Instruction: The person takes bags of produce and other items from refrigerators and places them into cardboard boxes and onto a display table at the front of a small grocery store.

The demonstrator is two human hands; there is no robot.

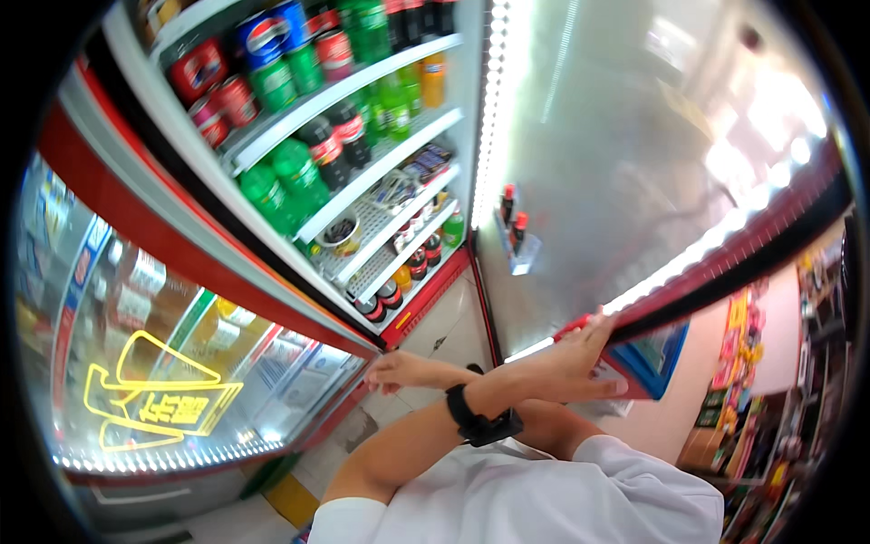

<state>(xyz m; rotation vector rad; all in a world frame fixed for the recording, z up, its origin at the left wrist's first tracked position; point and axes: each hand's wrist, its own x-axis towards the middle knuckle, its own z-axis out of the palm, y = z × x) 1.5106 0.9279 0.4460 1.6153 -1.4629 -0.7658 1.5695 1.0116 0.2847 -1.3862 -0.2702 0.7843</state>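
Note:
My arms cross in front of my white shirt. My left hand (580,358), beyond a wrist with a black band and device (480,417), reaches right and grips the edge of the swung-out cooler door (625,172). Passing under the left arm, my right hand (394,372) points left, its fingers loosely bent and apart, with nothing seen in it. It is close to the lower corner of the open drinks cooler (426,308). On the cooler's shelves stand green bottles (288,177), dark cola bottles (328,150) and blue cans (263,41).
A second glass-fronted cooler (181,308) with a yellow neon sign (163,399) stands at left. Two red-capped items sit in a small clear holder (523,254) on the door. A blue box (666,363) lies beyond the door. Packed goods shelves (743,408) line the right.

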